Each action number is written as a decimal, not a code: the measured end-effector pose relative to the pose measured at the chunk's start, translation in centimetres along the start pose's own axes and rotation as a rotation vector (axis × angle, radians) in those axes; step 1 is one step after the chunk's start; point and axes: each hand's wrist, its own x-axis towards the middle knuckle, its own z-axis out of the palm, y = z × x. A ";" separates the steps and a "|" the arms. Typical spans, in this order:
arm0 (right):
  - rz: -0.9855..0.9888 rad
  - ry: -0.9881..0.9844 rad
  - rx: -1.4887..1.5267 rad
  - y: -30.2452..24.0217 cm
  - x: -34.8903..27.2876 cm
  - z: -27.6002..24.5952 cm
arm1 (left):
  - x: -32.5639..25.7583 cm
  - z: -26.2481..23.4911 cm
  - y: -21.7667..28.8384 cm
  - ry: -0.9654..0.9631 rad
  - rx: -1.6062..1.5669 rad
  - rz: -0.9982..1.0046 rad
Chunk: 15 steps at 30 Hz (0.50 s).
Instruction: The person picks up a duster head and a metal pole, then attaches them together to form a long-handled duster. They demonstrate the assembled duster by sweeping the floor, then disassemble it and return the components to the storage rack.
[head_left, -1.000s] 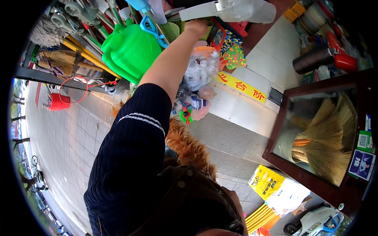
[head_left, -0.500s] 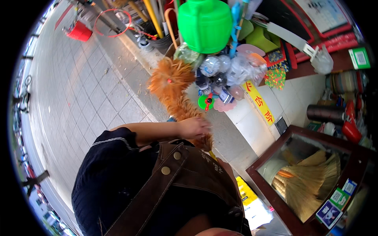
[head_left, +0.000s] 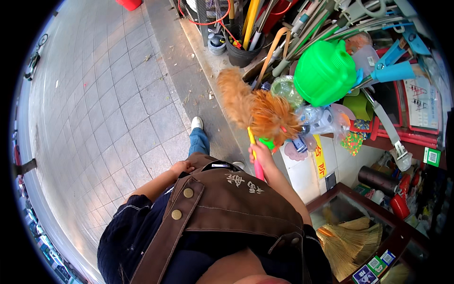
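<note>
A wide sweep of the duster point(head_left: 272, 113) could be the main trouble. Its bushy fluff seems to fold over at the top and overlaps the crowded goods in the view, so it could catch the thin plastic of the wrapped bundles point(head_left: 312, 116), at 2 o'clock from the right hand point(head_left: 261, 156), and drag some off. A harder knock towards 1 o'clock could tip the green jug point(head_left: 324, 73), and the poles point(head_left: 307, 28) beyond it might slide if one were hooked. At 12 o'clock the black bucket point(head_left: 242, 54) of sticks could be upset by a long reach. Swinging back towards 4 o'clock, the elbow might bump the glass case point(head_left: 378, 201). A loose grip would be another cause: the handle point(head_left: 258, 171) is slim, and the floppy end could twist it.

The right hand is closed around the yellow and pink handle, with the fluff rising from 11 to 1 o'clock above it. Whether the fluff touches the bundles or only passes in front of them, I cannot tell. The left hand point(head_left: 182, 168) is well apart from the duster, which lies at 2 o'clock from it; that hand is by the edge of the brown apron point(head_left: 241, 203), fingers bent, and whether it grips the cloth I cannot tell.
</note>
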 end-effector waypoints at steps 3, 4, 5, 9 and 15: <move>0.059 0.105 0.549 -6.7 6.1 8.8 | 2.1 -4.1 -2.0 0.102 0.024 0.076; -0.002 0.100 0.663 -8.5 7.6 11.8 | 2.6 -5.3 -2.8 0.107 -0.011 0.107; -0.100 0.159 0.634 -10.3 9.1 15.1 | 3.4 -6.3 -3.4 0.109 -0.046 0.142; -0.382 0.316 0.489 -15.4 15.4 21.5 | 2.4 -11.6 -6.4 0.229 -0.132 0.189; -0.066 0.435 0.219 -11.4 21.8 21.2 | 1.5 -14.9 -11.1 0.207 -0.195 0.058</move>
